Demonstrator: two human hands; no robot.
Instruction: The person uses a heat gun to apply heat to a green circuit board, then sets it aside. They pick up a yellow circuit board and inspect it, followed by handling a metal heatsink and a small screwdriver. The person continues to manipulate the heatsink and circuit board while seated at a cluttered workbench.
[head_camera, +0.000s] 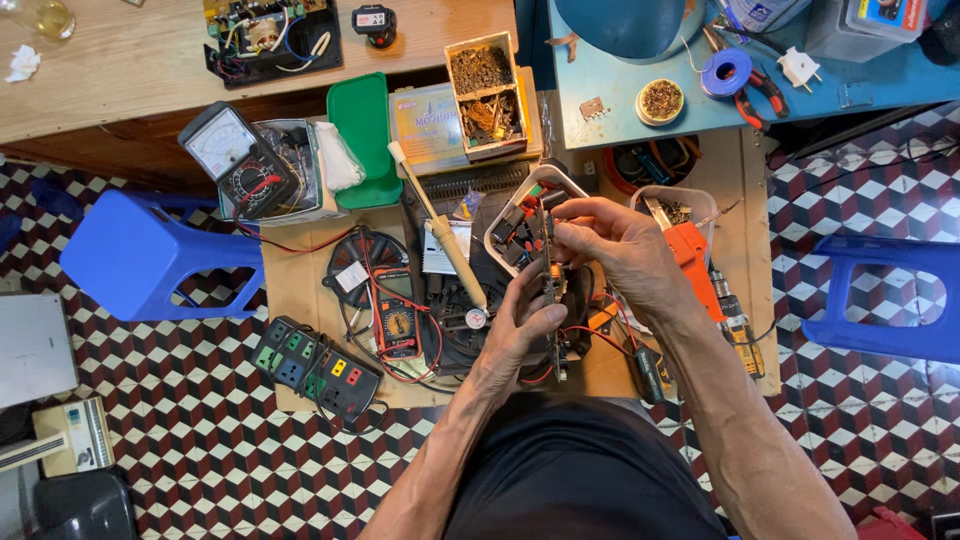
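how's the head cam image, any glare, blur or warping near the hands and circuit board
Head view: even, soft light with faint shadows and no strong glare; the left hand and right hand holding the circuit board are fairly sharp, though the board is seen edge-on, so its detail is hard to read; wide-angle distortion bends the blue stools and the tiled floor toward the edges.

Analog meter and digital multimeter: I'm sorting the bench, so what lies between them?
In the head view, a round black fan with red leads lies between the analog meter and the digital multimeter.
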